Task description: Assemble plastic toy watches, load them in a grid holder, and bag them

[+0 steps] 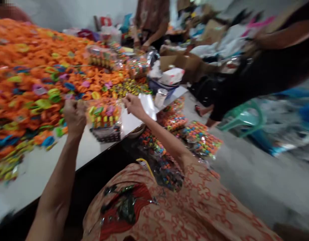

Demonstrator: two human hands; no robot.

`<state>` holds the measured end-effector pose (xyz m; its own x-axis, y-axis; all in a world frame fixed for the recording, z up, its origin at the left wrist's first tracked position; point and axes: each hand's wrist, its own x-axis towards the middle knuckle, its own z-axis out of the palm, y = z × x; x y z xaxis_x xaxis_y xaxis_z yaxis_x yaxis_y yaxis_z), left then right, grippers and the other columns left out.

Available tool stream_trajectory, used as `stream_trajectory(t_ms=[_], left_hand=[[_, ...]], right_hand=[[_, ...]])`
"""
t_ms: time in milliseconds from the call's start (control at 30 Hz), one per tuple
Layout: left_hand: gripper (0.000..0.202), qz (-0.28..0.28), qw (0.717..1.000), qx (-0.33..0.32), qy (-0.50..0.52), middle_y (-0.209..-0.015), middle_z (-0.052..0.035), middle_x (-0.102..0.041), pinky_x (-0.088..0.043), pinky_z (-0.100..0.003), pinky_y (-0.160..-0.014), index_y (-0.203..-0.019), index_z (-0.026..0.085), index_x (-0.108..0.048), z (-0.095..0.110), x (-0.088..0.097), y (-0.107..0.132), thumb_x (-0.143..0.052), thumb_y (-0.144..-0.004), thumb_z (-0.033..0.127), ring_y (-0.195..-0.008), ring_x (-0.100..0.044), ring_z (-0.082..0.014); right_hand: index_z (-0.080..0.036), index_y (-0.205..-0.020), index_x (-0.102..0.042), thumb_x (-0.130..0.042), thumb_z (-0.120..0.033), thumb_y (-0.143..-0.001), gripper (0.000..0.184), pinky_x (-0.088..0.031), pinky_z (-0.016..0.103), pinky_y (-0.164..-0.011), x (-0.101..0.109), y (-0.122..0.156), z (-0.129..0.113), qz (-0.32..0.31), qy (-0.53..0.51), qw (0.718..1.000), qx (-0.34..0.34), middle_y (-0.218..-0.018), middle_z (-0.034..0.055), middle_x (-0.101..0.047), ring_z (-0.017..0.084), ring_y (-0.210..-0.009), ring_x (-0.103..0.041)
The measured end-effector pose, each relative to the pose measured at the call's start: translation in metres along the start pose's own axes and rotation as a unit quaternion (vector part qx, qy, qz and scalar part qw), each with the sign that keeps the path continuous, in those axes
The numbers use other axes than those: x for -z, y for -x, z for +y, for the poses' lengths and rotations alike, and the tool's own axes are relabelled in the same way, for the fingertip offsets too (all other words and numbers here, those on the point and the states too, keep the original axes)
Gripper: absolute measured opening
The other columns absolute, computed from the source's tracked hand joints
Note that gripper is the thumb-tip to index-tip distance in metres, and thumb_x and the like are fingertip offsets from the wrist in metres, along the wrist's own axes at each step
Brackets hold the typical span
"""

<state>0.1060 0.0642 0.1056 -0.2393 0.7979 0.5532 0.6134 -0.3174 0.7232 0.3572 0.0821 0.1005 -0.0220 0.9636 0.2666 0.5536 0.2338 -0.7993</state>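
Note:
A clear plastic bag packed with small orange, yellow, green and purple plastic pieces is stretched between my hands over the table's front edge. My left hand pinches its left upper corner, fingers curled. On the other side, my right hand grips the upper right edge, also with curled fingers. Beneath the bag is a dark patterned basket-like thing, partly hidden. To the left and behind lies a large heap of orange plastic pieces mixed with other colours. Motion blur softens the details.
Filled bags stand farther back on the white table. More filled bags lie on the floor to my right. One person works across the table; another stands at right by a green plastic chair.

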Motion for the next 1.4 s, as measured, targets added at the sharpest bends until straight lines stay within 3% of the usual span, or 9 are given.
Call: stream_trajectory(t_ms=[133, 333, 533, 600, 700, 800, 900, 1000, 1400], left_hand=[[0.028, -0.006, 0.999, 0.045, -0.012, -0.065, 0.0044, -0.047, -0.038, -0.027, -0.066, -0.073, 0.023, -0.045, -0.007, 0.007, 0.0, -0.059, -0.097, 0.03, -0.064, -0.046, -0.013], [0.03, -0.117, 0.983, -0.001, -0.139, -0.074, 0.001, -0.059, -0.045, -0.03, -0.073, -0.097, 0.021, -0.06, -0.024, 0.017, 0.036, -0.07, -0.083, 0.047, -0.073, -0.06, -0.0199], [0.03, -0.077, 0.976, -0.063, -0.196, -0.09, -0.0056, -0.07, -0.051, -0.034, -0.089, -0.113, 0.021, -0.066, -0.049, 0.031, 0.051, -0.054, -0.096, 0.042, -0.09, -0.068, -0.024], [0.043, -0.073, 0.97, -0.118, -0.198, -0.114, -0.0115, -0.073, -0.05, -0.038, -0.099, -0.13, 0.021, -0.063, -0.044, 0.033, 0.053, -0.057, -0.097, 0.047, -0.111, -0.067, -0.0278], [0.058, -0.163, 0.937, -0.223, -0.215, -0.154, -0.0159, -0.056, -0.037, -0.048, -0.118, -0.145, 0.024, -0.058, -0.032, 0.035, 0.061, -0.061, -0.095, 0.055, -0.146, -0.047, -0.0348], [0.05, -0.278, 0.891, -0.28, -0.223, -0.164, -0.0108, -0.046, -0.026, -0.056, -0.123, -0.141, 0.033, -0.064, -0.032, 0.033, 0.069, -0.061, -0.097, 0.055, -0.157, -0.033, -0.0367], [0.041, -0.319, 0.877, -0.286, -0.217, -0.165, -0.0089, -0.047, -0.029, -0.056, -0.122, -0.139, 0.036, -0.066, -0.043, 0.028, 0.075, -0.059, -0.1, 0.048, -0.157, -0.035, -0.0338], [0.042, -0.315, 0.884, -0.272, -0.214, -0.163, -0.0091, -0.048, -0.035, -0.051, -0.12, -0.142, 0.035, -0.064, -0.053, 0.023, 0.079, -0.056, -0.102, 0.043, -0.154, -0.041, -0.0301], [0.044, -0.22, 0.92, -0.237, -0.222, -0.155, -0.0099, -0.058, -0.042, -0.048, -0.114, -0.138, 0.033, -0.067, -0.053, 0.005, 0.097, -0.057, -0.101, 0.054, -0.148, -0.05, -0.0307]], right_hand=[[-0.019, -0.095, -0.058, -0.058, -0.037, -0.097, 0.018, -0.046, 0.026, -0.067, -0.022, 0.0, -0.002, -0.011, 0.004, 0.999, 0.053, -0.076, -0.0003, -0.062, 0.016, -0.071, -0.06], [-0.011, -0.133, -0.057, -0.061, -0.026, -0.088, 0.047, -0.05, 0.033, -0.076, -0.017, 0.027, -0.003, -0.139, 0.166, 0.971, 0.104, -0.088, 0.007, -0.072, 0.022, -0.078, -0.065], [-0.016, -0.152, -0.044, -0.042, -0.03, -0.105, 0.05, -0.053, 0.031, -0.082, -0.015, 0.071, -0.024, -0.035, 0.274, 0.936, 0.217, -0.14, 0.0153, -0.062, 0.021, -0.103, -0.065], [-0.021, -0.151, -0.046, -0.043, -0.031, -0.106, 0.047, -0.053, 0.03, -0.081, -0.026, 0.096, -0.035, -0.076, 0.304, 0.914, 0.257, -0.147, 0.0143, -0.057, 0.021, -0.104, -0.065], [-0.021, -0.146, -0.052, -0.043, -0.02, -0.105, 0.042, -0.053, 0.029, -0.076, -0.045, 0.126, -0.038, -0.166, 0.339, 0.882, 0.283, -0.139, 0.0134, -0.063, 0.019, -0.095, -0.065], [-0.014, -0.133, -0.062, -0.038, -0.009, -0.105, 0.037, -0.052, 0.031, -0.081, -0.054, 0.133, -0.025, -0.185, 0.363, 0.868, 0.284, -0.12, 0.0154, -0.069, 0.02, -0.096, -0.064], [-0.013, -0.119, -0.068, -0.037, -0.009, -0.106, 0.034, -0.049, 0.032, -0.086, -0.053, 0.129, -0.01, -0.173, 0.368, 0.858, 0.313, -0.109, 0.0145, -0.07, 0.021, -0.1, -0.063], [-0.015, -0.112, -0.071, -0.035, -0.009, -0.107, 0.037, -0.046, 0.032, -0.085, -0.056, 0.13, -0.001, -0.181, 0.371, 0.85, 0.327, -0.103, 0.0125, -0.07, 0.02, -0.099, -0.063], [-0.014, -0.114, -0.07, -0.036, -0.014, -0.107, 0.035, -0.044, 0.029, -0.074, -0.088, 0.145, 0.014, -0.183, 0.39, 0.887, 0.165, -0.12, 0.0168, -0.07, 0.02, -0.099, -0.069]])
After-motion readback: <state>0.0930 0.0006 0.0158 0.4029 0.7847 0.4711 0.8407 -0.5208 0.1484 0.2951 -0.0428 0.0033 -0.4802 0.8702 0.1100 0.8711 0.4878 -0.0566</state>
